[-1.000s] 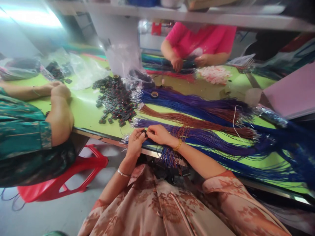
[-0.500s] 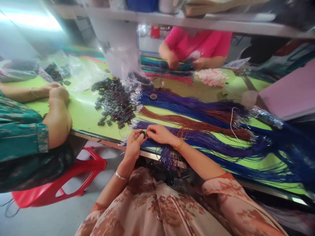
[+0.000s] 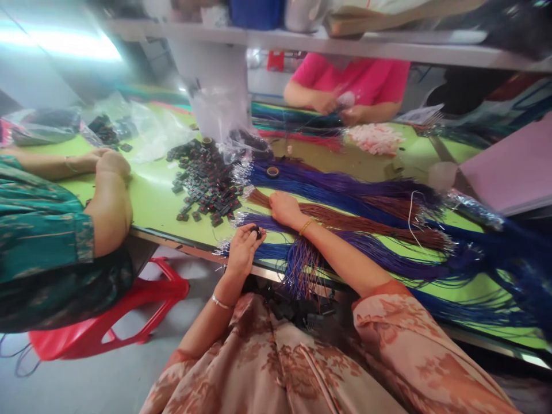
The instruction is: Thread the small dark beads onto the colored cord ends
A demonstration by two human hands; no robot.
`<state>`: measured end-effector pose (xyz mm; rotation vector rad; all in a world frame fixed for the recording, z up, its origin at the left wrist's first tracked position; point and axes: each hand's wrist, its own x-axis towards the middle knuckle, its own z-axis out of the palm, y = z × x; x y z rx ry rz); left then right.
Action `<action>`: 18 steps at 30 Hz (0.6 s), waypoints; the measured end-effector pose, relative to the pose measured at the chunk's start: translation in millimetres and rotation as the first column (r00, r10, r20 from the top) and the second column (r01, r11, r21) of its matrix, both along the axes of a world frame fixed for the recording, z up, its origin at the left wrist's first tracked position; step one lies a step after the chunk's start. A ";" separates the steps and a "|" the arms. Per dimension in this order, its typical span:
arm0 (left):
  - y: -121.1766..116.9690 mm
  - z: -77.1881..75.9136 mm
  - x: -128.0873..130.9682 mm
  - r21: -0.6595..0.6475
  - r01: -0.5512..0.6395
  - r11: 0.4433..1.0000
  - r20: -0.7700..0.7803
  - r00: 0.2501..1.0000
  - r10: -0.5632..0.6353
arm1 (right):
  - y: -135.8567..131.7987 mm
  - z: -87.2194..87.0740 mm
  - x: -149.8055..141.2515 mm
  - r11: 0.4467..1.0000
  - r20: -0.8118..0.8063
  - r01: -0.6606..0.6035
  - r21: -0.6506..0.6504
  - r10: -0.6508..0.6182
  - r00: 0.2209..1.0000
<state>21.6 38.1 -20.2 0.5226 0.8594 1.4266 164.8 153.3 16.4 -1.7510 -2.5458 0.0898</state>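
Observation:
My left hand (image 3: 242, 248) is closed around a small black connector housing (image 3: 256, 232), held up at the table's near edge. My right hand (image 3: 285, 209) lies over the left part of the brown wire bundle (image 3: 345, 214). Its fingers are curled, and their tips are hidden, so what they pinch cannot be made out. Between my hands and closer to me runs a purple-blue wire bundle (image 3: 379, 250), its metal-tipped ends toward the left. Several connected wires (image 3: 302, 267) hang over the table edge below my right wrist.
A heap of black housings (image 3: 207, 181) lies left of the wires. A co-worker's arm (image 3: 111, 201) rests on the table at left, beside a red stool (image 3: 107, 316). Another person in pink (image 3: 349, 80) works across the table. A tape roll (image 3: 272, 171) sits on blue wires.
My right hand has left the housing in my left hand and moved up and away to the brown wires. The left hand keeps the housing. The camera view has shifted slightly.

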 end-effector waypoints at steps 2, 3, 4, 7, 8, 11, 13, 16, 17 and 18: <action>0.4 -0.1 -0.2 0.000 0.001 1.000 0.001 1.000 -0.001 | 0.2 3.1 0.9 1.000 0.011 -0.015 0.002 0.015 1.000; 0.7 -0.4 -0.2 -0.001 0.001 1.000 0.003 1.000 -0.001 | 0.7 5.1 1.7 1.000 0.021 -0.021 0.005 0.021 1.000; 1.0 -0.8 -0.3 -0.002 0.004 1.000 0.005 1.000 -0.004 | 1.7 7.1 2.5 1.000 0.037 -0.024 0.007 0.024 0.999; 1.4 -2.1 -0.6 -0.003 0.012 1.000 0.009 1.000 -0.012 | 6.2 11.8 5.0 0.999 0.096 -0.032 0.014 0.031 0.995; 1.1 -2.4 -0.7 -0.003 0.017 1.000 0.010 1.000 -0.017 | 8.1 12.8 6.0 0.999 0.106 -0.031 0.015 0.029 0.994; -0.2 -2.4 -1.2 0.003 0.033 0.999 0.015 0.999 -0.033 | 14.0 14.7 9.3 1.000 0.075 -0.004 0.003 0.004 0.997; -1.0 -1.8 -1.4 0.005 0.039 0.999 0.018 0.999 -0.039 | 17.7 15.4 10.1 1.000 0.001 0.012 -0.015 -0.012 1.000; -1.5 -1.0 -1.6 0.001 0.041 0.999 0.014 0.999 -0.041 | 23.6 15.8 6.7 0.999 -0.099 -0.029 -0.017 0.027 0.995; -1.5 -0.9 -1.7 0.001 0.042 0.999 0.014 0.999 -0.042 | 25.9 15.7 4.7 0.999 -0.108 -0.043 -0.015 0.042 0.993; -1.5 -1.0 -1.8 0.002 0.042 0.999 0.014 0.999 -0.042 | 28.4 15.5 2.6 0.999 -0.112 -0.051 -0.014 0.049 0.992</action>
